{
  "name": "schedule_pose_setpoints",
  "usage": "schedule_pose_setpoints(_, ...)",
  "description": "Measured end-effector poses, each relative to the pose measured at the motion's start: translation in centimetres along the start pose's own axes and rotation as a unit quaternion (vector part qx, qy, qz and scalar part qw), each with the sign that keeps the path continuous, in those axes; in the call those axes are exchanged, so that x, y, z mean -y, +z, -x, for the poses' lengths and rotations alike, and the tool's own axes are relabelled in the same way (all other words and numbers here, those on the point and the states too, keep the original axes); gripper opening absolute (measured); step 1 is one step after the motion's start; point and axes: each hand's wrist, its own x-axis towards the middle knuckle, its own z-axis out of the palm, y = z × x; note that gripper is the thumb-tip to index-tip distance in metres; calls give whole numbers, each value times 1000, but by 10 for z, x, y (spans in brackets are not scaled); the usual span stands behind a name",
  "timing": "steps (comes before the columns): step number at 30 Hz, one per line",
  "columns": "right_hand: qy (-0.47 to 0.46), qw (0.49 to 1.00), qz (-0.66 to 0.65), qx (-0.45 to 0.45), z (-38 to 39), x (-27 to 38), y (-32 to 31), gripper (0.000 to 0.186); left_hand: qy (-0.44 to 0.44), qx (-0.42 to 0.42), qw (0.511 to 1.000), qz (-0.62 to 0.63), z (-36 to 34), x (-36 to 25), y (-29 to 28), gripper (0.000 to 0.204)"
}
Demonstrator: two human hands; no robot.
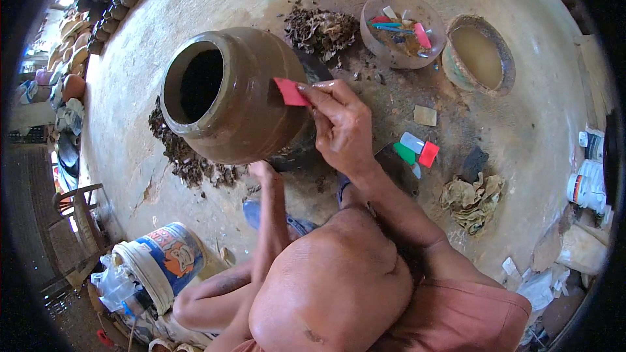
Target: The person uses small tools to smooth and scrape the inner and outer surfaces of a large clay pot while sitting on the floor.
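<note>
A wet brown clay pot (251, 120) with a wide round mouth stands in front of me, its wall smooth and shiny. My right hand (342, 120) pinches a flat red scraper (288, 92) between thumb and fingers, its edge against the pot's right side. Low down by the near side of the pot is my left hand (263, 171); the pot hides its fingers. Beneath the pot a dark base (317, 72) shows only in part.
Clay scraps (321, 29) lie beyond the pot, more at its left. Back right are a clear tub (399, 57) of tools and a bowl of cloudy water (479, 55). Coloured scrapers (404, 152) and a crumpled cloth (473, 199) lie right; a bucket (166, 257) stands left.
</note>
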Motion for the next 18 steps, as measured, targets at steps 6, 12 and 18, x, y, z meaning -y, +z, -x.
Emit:
schedule_pose_setpoints(6,-12,999,49,-4,10,-18,-11,40,-318,255,894,186,194,8,33,62)
schedule_pose_setpoints(12,-23,998,58,22,5,-6,-8,46,-214,203,940,172,52,-43,1,60)
schedule_pose_setpoints(18,-52,994,86,34,2,-9,-12,49,-24,42,999,14,107,-2,37,62)
